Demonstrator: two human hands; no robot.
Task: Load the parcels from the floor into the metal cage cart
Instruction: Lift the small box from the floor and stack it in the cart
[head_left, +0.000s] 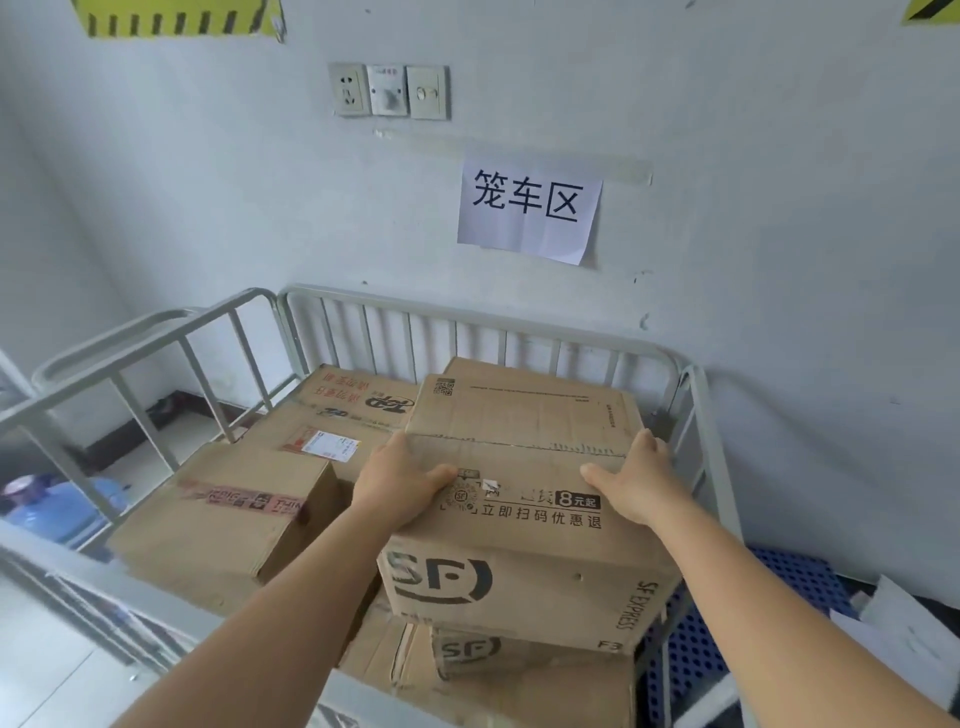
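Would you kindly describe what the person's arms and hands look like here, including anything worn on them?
Both forearms are bare right up to the frame's bottom edge; no sleeves or cuffs are visible. The left hand and right hand wear no gloves, and no watch, bracelet or ring is visible on the parts that show. No markings or tape appear on either arm.

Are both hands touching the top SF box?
Touching. The head view shows the left hand and right hand laid on the top face of the SF box, thumbs flat along it.
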